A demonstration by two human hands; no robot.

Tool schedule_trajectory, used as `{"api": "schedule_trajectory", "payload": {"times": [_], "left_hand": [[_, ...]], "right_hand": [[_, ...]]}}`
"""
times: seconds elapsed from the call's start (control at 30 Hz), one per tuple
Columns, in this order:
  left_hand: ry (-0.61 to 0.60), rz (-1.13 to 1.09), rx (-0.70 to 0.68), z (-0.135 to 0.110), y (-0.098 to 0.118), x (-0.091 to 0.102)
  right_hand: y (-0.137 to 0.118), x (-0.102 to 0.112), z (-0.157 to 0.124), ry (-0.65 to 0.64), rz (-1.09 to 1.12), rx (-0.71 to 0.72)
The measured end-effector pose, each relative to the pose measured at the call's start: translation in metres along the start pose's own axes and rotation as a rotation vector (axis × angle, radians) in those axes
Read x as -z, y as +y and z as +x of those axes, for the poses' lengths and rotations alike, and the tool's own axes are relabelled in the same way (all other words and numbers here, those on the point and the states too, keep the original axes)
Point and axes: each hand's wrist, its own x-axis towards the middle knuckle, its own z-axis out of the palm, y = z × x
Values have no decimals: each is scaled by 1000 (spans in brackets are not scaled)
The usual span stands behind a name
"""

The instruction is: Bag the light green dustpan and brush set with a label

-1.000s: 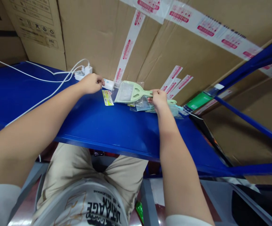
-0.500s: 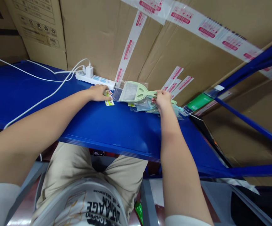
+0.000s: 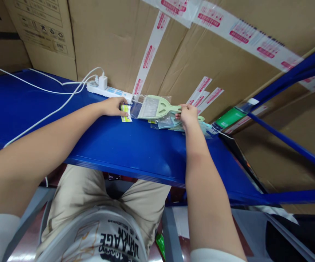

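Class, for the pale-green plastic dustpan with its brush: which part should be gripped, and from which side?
Take the pale-green plastic dustpan by its slim handle, probably from the right, as the right hand does: the handle points that way and looks narrow enough to wrap, whereas the wide bristled end faces left in clear wrapping.

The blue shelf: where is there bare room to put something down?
The widest bare patch of shelf lies between its front edge and the green dustpan. Another is at far left, between the white cords. The back is crowded: power strip, left hand at the card, right hand gripping the dustpan, packets, bottle.
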Motion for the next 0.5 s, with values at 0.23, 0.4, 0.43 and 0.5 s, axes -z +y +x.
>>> {"api": "schedule_trajectory", "payload": {"times": [0.23,0.4,0.43,0.5], "left_hand": [[0,-49,-7,0,1,0],[60,-110,32,0,2,-1],[55,-132,42,0,2,-2],[44,-174,52,1,0,-3]], "right_hand": [[4,2,6,9,13,10],[-1,3,2,-6,2,-16],[-2,3,-1,5,-9,-24],[-5,3,-5,24,-31,-39]]}}
